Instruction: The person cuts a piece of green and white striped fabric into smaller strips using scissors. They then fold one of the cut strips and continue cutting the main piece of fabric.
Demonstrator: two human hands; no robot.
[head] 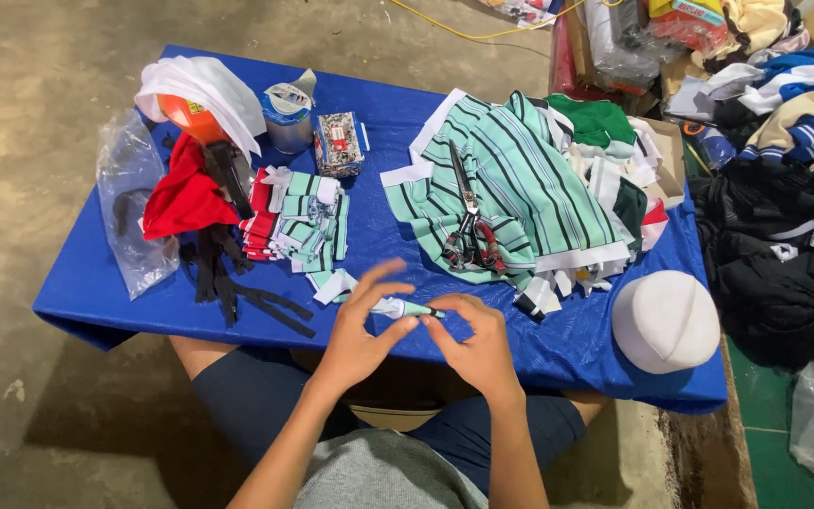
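Both my hands meet over the near edge of the blue table [96, 302], pinching one small green-and-white striped fabric strip [405, 308] between them. My left hand [362, 325] grips its left end with the other fingers spread apart. My right hand [480, 344] holds the right end, fingers curled. Just behind the hands lies a pile of green striped cloth [511, 179] with scissors [469, 231] resting on top. A stack of folded striped pieces [308, 226] sits to the left.
Black strips [237, 287], red cloth [181, 203], a clear plastic bag [129, 203], a tape roll [286, 113] and a small printed box [337, 143] occupy the left side. A white cap [665, 320] sits at the right corner. Heaps of clothing [784, 188] lie on the floor at the right.
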